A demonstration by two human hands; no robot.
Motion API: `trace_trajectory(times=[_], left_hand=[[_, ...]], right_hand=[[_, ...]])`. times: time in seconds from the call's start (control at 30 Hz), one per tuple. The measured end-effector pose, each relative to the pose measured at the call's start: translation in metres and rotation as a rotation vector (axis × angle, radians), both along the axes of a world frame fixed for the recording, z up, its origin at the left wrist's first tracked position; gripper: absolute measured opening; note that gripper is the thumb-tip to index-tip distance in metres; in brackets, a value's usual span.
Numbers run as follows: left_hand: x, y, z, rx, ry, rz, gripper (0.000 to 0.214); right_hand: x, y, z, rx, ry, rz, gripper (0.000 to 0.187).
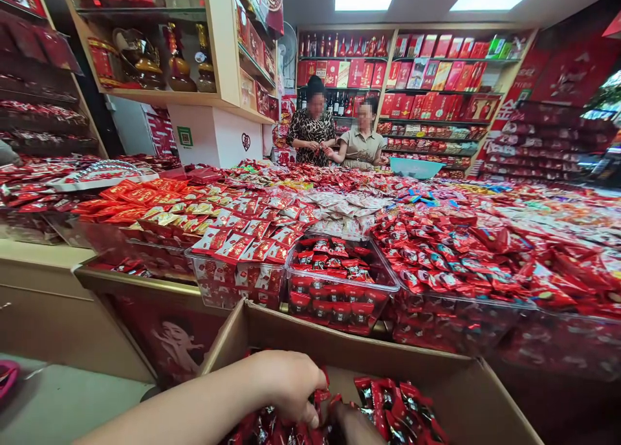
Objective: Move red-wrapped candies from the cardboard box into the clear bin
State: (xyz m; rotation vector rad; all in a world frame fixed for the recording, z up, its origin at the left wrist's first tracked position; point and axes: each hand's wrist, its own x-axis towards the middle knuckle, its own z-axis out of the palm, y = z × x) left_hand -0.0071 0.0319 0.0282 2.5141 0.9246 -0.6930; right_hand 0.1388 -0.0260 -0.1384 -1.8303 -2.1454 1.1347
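Behind the cardboard box [369, 354], at its left corner, a clear bin [237, 283] held white-and-red packets [237, 243]. Inside the box, left hand [297, 387] had fingers curled around a red sweet packet [321, 398]. Just beside it in the box, right hand [358, 427] blurred, grip couldn't be told. Box's right part: more red packets [398, 409].

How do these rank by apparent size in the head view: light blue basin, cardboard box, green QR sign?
1. Cardboard box, helped by being nearest
2. Light blue basin
3. Green QR sign
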Motion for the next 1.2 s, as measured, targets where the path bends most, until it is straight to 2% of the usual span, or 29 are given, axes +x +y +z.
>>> trace_trajectory(times=[0.17, 0.3, 0.37, 0.43, 0.5, 0.6, 0.7, 0.77, 0.83, 0.97, 1.03, 1.13, 1.2], left_hand=[[0.002, 0.0, 0.004, 0.001, -0.05, 0.006, 0.038], [0.0, 0.002, 0.004, 0.01, -0.186, -0.013, 0.033], [-0.001, 0.004, 0.004, 0.031, -0.268, 0.015, 0.031], [-0.003, 0.005, 0.005, 0.044, -0.366, 0.069, 0.035], [-0.003, 0.006, 0.007, -0.001, -0.436, 0.112, 0.036], [0.0, 0.008, 0.011, -0.154, -0.488, 0.127, 0.027], [0.004, 0.007, 0.013, -0.39, -0.608, 0.239, 0.027], [0.007, 0.007, 0.013, -0.51, -0.688, 0.339, 0.029], [0.009, 0.006, 0.012, -0.554, -0.753, 0.391, 0.031], [0.012, 0.006, 0.006, -0.567, -0.863, 0.44, 0.031], [0.015, 0.007, 0.003, -0.551, -0.906, 0.484, 0.029], [0.018, 0.005, 0.002, -0.608, -0.94, 0.514, 0.027], [0.019, 0.002, 0.004, -0.65, -0.938, 0.487, 0.026]], right_hand=[[0.0, 0.0, 0.0, -0.004, -0.105, -0.01, 0.046], [0.0, 0.001, 0.003, 0.129, -0.055, 0.06, 0.03], [0.004, 0.003, 0.018, 0.218, 0.063, 0.018, 0.017], [0.009, 0.003, 0.041, 0.249, 0.254, -0.054, 0.024], [0.015, 0.002, 0.066, 0.165, 0.511, -0.114, 0.031], [0.02, -0.003, 0.098, 0.013, 0.828, -0.172, 0.033], [0.022, -0.007, 0.115, 0.008, 0.958, -0.196, 0.031], [0.023, -0.008, 0.119, 0.022, 1.003, -0.222, 0.03], [0.025, -0.008, 0.12, 0.049, 1.006, -0.244, 0.03], [0.027, -0.008, 0.123, 0.126, 0.918, -0.285, 0.024], [0.026, -0.008, 0.124, 0.1, 0.974, -0.312, 0.018], [0.024, -0.01, 0.125, 0.035, 1.062, -0.312, 0.02], [0.026, -0.013, 0.127, 0.095, 1.013, -0.312, 0.017]])
